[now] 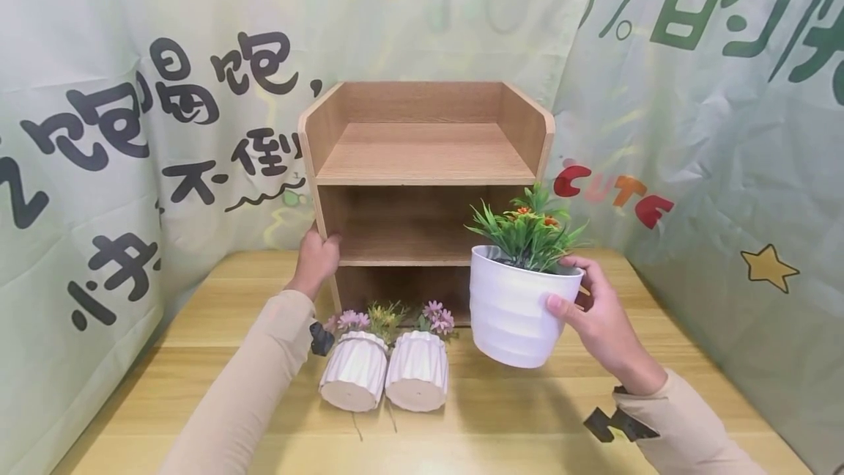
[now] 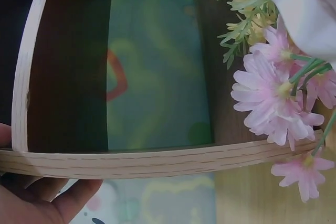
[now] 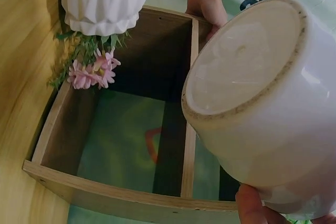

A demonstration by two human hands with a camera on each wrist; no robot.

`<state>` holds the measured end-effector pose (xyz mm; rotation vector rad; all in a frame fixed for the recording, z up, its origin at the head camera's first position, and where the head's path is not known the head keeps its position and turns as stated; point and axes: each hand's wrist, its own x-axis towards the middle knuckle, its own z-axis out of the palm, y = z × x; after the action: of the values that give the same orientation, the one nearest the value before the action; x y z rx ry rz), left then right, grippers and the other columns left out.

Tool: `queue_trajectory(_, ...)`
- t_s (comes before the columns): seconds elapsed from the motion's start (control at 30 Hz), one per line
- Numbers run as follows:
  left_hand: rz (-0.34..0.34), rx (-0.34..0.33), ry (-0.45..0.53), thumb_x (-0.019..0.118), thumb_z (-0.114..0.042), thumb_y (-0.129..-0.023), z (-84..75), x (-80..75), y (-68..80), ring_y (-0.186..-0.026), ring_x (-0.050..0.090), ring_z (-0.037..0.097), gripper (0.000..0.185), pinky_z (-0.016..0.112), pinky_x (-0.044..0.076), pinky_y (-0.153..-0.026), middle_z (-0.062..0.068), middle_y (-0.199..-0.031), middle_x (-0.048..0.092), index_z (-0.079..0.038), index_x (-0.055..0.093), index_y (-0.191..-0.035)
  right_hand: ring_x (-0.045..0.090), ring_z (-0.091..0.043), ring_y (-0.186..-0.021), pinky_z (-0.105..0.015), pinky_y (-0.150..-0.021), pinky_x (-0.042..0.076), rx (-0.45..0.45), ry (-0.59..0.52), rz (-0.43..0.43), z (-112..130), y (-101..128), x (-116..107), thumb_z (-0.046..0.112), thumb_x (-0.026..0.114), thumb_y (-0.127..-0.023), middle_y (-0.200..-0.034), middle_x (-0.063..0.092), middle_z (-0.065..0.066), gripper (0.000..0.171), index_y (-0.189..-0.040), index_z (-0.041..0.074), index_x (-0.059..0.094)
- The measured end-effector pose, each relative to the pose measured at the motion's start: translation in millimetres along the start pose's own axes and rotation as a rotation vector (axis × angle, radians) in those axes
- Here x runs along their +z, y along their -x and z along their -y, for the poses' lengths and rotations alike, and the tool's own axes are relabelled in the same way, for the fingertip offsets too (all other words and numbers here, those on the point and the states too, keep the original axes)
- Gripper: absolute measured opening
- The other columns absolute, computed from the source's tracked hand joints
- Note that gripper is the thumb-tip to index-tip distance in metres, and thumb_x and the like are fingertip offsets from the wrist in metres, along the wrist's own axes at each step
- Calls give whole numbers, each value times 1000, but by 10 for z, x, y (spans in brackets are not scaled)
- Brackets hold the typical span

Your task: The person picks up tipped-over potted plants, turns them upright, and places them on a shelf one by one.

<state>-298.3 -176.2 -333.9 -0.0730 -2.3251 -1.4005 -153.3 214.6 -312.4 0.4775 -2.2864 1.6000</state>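
Observation:
My right hand (image 1: 603, 314) grips a white flowerpot (image 1: 517, 314) at its right side, thumb on the outer wall and fingers by the rim. Green leaves and small orange flowers (image 1: 527, 233) rise from it. The pot is held in front of the shelf's right side; its underside faces the camera in the right wrist view. At the left, my left hand (image 1: 315, 259) holds the side panel of a wooden shelf (image 1: 409, 152), beside the middle board. In the left wrist view, its fingers (image 2: 79, 198) curl around the outside of that panel (image 2: 126, 165).
Two smaller white pots (image 1: 354, 372) (image 1: 417, 372) lie on their sides before the shelf, bases toward me, pink and yellow flowers toward the shelf's bottom opening. The wooden table (image 1: 521, 424) is bounded by printed curtains (image 1: 699, 130) at the back and both sides.

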Motion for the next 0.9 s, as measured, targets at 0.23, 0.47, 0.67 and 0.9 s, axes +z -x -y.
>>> queue_trajectory(0.23, 1, 4, 12, 47, -9, -92, -10, 9, -1, -116, 51, 43, 41, 49, 37, -102, 33, -124, 54, 11, 47, -128, 63, -11, -84, -26, -66, 55, -39, -16, -21, 44, -46, -8, 2, 61, -86, -104, 52, -17, 53, -132, -5, 34)
queue_trajectory(0.47, 6, 15, -2, 47, -10, -93, 2, 9, 8, -117, 51, 43, 40, 49, 36, -103, 33, -124, 54, 10, 47, -127, 63, -10, -85, -25, -66, 55, -48, -33, -30, 109, -79, -3, 0, 62, -85, -103, 51, -14, 54, -131, -5, 33)
queue_trajectory(0.67, 2, 12, 1, 47, -11, -92, 0, 11, 20, -117, 51, 43, 40, 50, 37, -102, 33, -123, 55, 9, 47, -126, 63, -10, -86, -24, -67, 55, -58, -31, -32, 153, -108, -16, -2, 62, -85, -104, 49, -15, 56, -132, -5, 31)
queue_trajectory(0.9, 2, 11, -17, 47, -12, -94, 25, 21, -1, -120, 50, 43, 41, 48, 35, -105, 32, -126, 54, 9, 47, -129, 63, -10, -84, -24, -66, 55, -88, -31, -48, 199, -150, -27, -4, 63, -84, -103, 51, -15, 56, -130, -5, 32)
